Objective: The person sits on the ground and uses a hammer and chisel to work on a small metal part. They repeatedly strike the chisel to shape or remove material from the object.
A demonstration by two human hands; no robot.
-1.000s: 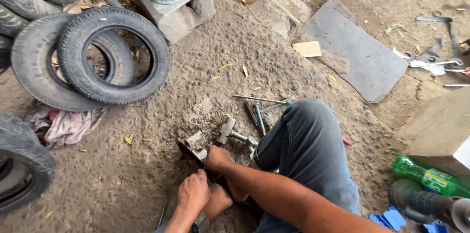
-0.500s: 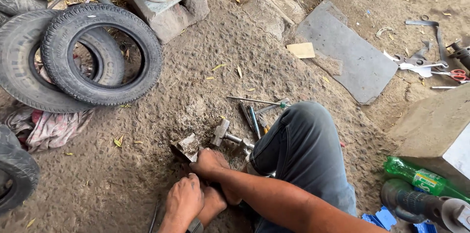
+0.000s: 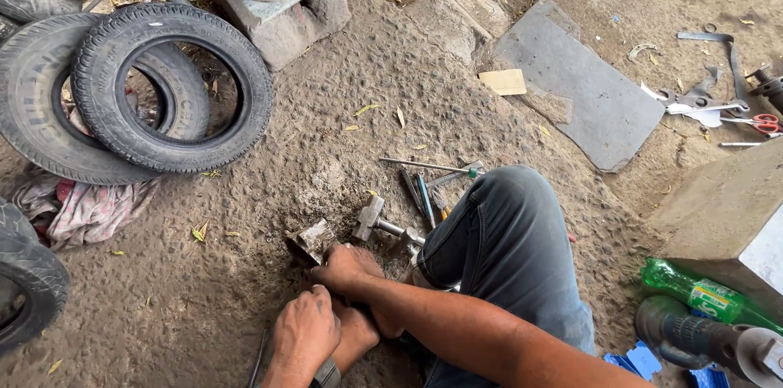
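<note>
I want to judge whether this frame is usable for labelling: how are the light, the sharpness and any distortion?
Head view: soft, even daylight, no glare, only faint shadows under the tyres; ground and hammer sharp, both hands clear with no motion blur; slight wide-angle stretching at the edges, where the green bottle sits.

A single head-worn camera looks steeply down from close above at the sandy ground [image 3: 326, 135], hands [image 3: 347, 270] near six o'clock, tyres [image 3: 171, 86] toward ten o'clock.

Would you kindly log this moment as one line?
right hand: on small metal block | left hand: over foot | hammer: on ground, untouched
</note>
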